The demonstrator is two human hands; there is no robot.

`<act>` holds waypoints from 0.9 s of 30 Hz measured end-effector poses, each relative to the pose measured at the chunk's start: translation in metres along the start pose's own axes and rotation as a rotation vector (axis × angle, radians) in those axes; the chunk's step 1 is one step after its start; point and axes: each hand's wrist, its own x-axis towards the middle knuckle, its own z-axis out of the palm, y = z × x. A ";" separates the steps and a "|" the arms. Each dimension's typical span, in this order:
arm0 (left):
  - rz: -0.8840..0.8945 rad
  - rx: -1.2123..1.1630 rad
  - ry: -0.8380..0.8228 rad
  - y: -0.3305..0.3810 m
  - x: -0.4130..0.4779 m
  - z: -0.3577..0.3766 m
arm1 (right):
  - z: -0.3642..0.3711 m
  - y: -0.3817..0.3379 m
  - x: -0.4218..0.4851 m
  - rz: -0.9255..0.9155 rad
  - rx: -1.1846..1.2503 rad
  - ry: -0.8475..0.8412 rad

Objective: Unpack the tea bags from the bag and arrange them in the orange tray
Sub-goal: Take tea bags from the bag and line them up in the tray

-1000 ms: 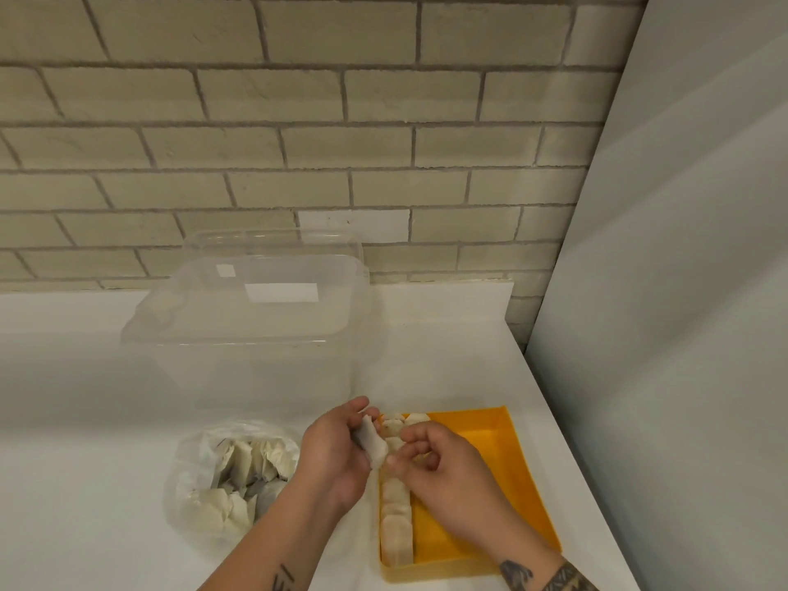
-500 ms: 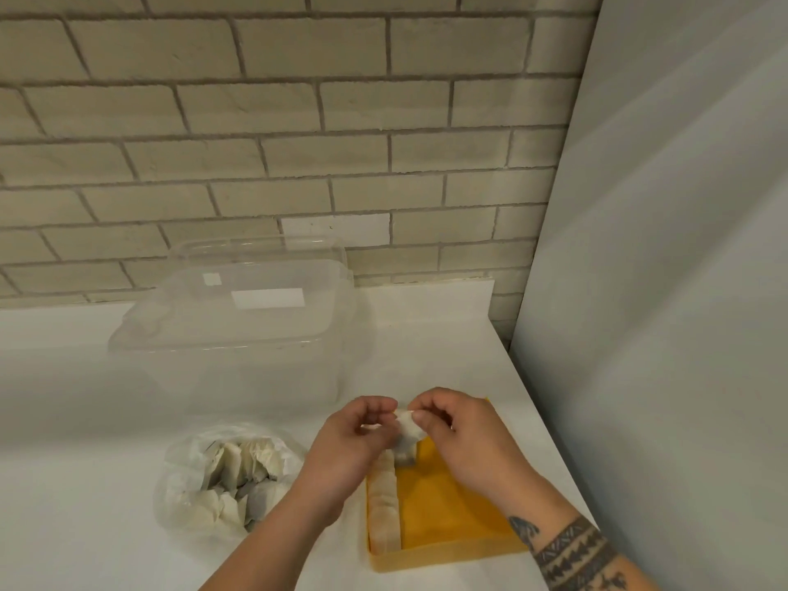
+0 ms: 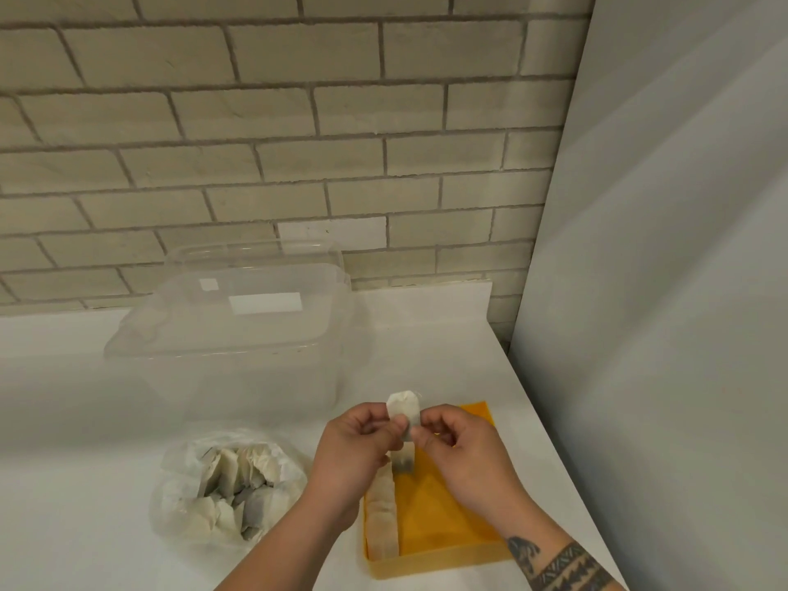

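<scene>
A white tea bag (image 3: 404, 409) stands upright above the far end of the orange tray (image 3: 443, 518). My left hand (image 3: 354, 454) pinches its left edge and my right hand (image 3: 462, 450) pinches its right edge. A row of tea bags (image 3: 383, 514) lies along the tray's left wall, partly hidden by my left hand. A clear plastic bag (image 3: 228, 484) with several loose tea bags lies open on the counter to the left of the tray.
A large clear plastic container (image 3: 239, 330) with its lid stands behind the bag against the brick wall. A grey panel (image 3: 661, 334) rises along the counter's right edge, close to the tray. The white counter (image 3: 64, 462) spreads to the left.
Both hands have lifted the tea bag up from the tray's far end and now hold it upright between them. The view has shifted slightly.
</scene>
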 end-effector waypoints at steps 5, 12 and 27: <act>0.051 0.106 0.130 -0.014 0.012 -0.013 | -0.005 0.018 0.009 0.078 -0.043 0.071; -0.097 0.529 0.136 -0.048 0.027 -0.028 | 0.005 0.052 0.014 0.239 -0.304 -0.080; -0.145 0.526 0.089 -0.052 0.027 -0.029 | 0.037 0.061 0.028 0.327 -0.352 -0.033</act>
